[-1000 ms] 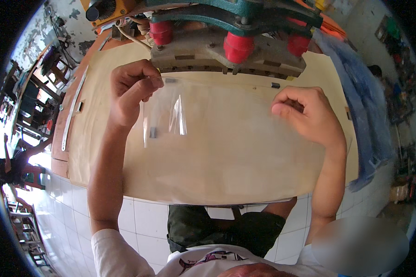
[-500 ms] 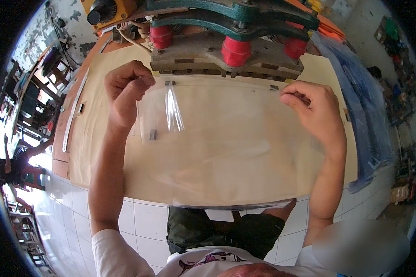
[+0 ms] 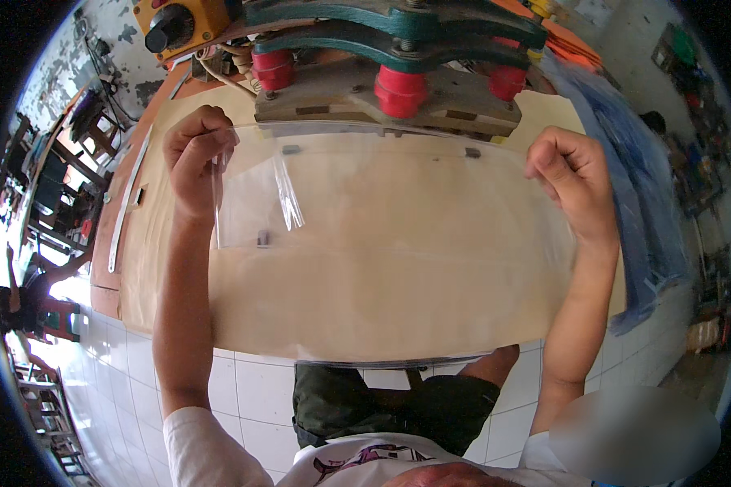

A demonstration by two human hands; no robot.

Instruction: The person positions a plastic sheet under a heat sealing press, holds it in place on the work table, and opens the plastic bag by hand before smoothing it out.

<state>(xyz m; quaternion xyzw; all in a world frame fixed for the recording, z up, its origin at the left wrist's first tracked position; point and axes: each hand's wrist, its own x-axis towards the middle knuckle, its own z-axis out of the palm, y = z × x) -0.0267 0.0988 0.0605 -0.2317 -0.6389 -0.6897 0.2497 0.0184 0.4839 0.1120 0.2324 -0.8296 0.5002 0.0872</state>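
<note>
A clear plastic sheet stretches between my hands above the tan board on the table. My left hand is closed on its far left corner, thumb against bent fingers. At the far right corner my right hand is pinched closed on the sheet's edge. A bright crease runs down the film right of my left hand. Through it show small dark blocks on the board. The near edge of the sheet is hard to make out.
Beyond the sheet hangs a green press head with red insulators over a flat metal plate. A yellow control box is at the far left. Bluish plastic film drapes over the table's right side; a metal ruler lies left.
My hands have moved farther apart, the left to the left and the right to the right. The clear sheet is spread wider between them, and my right wrist has turned more upright.
</note>
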